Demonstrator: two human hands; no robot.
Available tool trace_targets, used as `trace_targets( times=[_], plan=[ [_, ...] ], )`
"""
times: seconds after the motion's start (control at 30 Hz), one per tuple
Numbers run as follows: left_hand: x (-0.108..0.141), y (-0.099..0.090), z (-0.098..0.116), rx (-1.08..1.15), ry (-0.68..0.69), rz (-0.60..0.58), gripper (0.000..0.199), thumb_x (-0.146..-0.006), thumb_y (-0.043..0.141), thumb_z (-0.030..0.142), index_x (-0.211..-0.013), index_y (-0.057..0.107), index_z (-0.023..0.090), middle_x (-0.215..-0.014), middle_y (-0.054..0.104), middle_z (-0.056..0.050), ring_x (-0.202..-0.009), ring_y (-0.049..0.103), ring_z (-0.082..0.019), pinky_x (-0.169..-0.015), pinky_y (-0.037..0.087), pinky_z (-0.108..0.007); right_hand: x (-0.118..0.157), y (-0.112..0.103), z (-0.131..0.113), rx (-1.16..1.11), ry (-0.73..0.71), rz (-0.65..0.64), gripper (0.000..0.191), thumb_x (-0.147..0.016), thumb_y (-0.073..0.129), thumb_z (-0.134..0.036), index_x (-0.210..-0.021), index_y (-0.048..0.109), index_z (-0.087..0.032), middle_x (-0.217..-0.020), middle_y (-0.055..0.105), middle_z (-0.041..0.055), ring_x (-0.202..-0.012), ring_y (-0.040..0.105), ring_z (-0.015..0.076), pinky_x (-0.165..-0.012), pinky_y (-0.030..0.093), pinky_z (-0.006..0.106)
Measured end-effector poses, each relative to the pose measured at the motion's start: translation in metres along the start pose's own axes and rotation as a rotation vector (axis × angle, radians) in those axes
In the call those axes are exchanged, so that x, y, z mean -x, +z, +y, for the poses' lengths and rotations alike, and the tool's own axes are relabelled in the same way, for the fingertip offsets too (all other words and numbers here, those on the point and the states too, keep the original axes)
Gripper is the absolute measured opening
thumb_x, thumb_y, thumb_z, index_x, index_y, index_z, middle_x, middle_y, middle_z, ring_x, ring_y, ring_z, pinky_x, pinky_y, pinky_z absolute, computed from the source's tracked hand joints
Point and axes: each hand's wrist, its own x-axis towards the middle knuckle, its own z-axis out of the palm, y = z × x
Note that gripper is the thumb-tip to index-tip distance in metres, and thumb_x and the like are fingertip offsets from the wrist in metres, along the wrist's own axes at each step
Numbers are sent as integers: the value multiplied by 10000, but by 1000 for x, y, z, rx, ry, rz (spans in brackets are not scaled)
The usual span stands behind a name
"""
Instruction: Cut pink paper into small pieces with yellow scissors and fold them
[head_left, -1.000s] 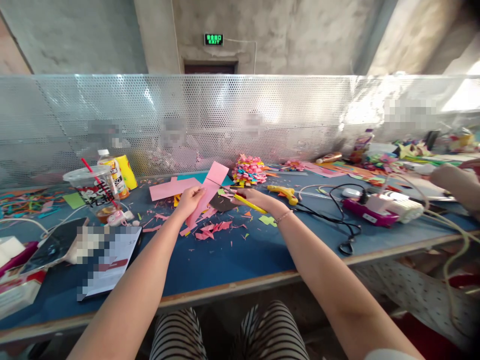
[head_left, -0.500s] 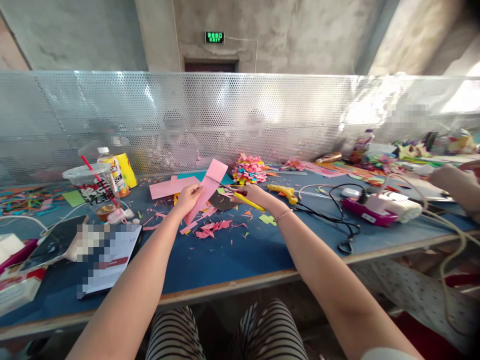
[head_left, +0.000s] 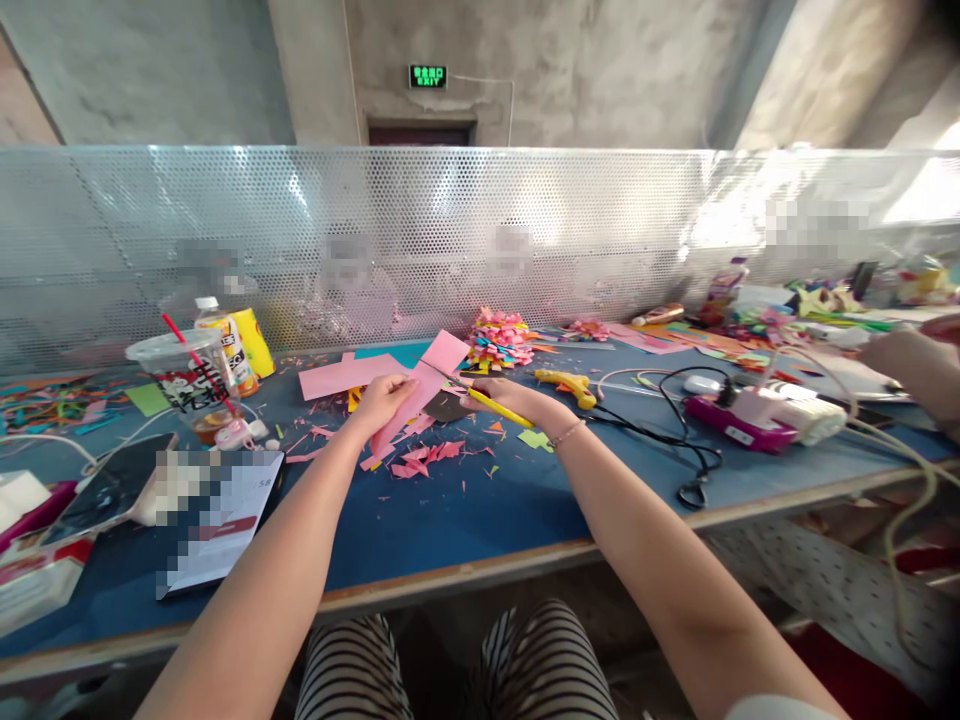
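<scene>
My left hand (head_left: 381, 402) pinches a long pink paper strip (head_left: 444, 357) that slants up to the right. Closed around yellow-handled scissors (head_left: 501, 407), my right hand (head_left: 517, 397) holds their blades across the upper part of the strip. Beneath the hands, pink paper scraps (head_left: 427, 458) lie scattered on the blue tabletop (head_left: 450, 530). Flat pink paper (head_left: 341, 376) rests behind my left hand. A fringed pink, yellow and blue paper ball (head_left: 498, 338) stands just beyond my right hand.
Left are a plastic cup with red straw (head_left: 180, 375), a bottle (head_left: 238, 350) and a phone (head_left: 229, 520). On the right lie a yellow glue gun (head_left: 568, 385), black cables (head_left: 679, 445) and a purple power strip (head_left: 739, 425). Another person's arm (head_left: 911, 365) reaches in far right.
The upper end of the pink strip has swung to the right and slightly down, tilting more. My left hand has shifted slightly to the right. The scissors stay at the strip.
</scene>
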Motion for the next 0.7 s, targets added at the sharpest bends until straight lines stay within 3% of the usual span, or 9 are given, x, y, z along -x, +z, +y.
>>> trace_targets(
  times=[0.27, 0.43, 0.7],
  plan=[
    [3, -1, 8, 6, 22, 14, 403, -745, 517, 480, -507, 409, 173, -502, 322, 37, -530, 323, -97, -504, 262, -235, -4, 8, 1, 31, 7, 38, 483, -775, 429, -611, -804, 580, -153, -740, 591, 40, -647, 496, 141, -575, 356, 240],
    [3, -2, 8, 16, 8, 25, 375, -732, 530, 488, -545, 472, 169, -515, 369, 35, -549, 360, -108, -534, 287, -241, -6, 7, -1, 77, 3, 81, 485, -755, 437, -620, -681, 551, -154, -611, 512, 12, -556, 418, 108, -513, 293, 232],
    [3, -1, 4, 3, 23, 20, 330, -772, 518, 417, -563, 499, 163, -523, 386, 39, -532, 369, -97, -518, 280, -236, -7, 6, 3, 80, 19, 75, 463, -737, 476, -608, -708, 555, -152, -670, 561, 26, -584, 465, 124, -544, 321, 237]
  ],
)
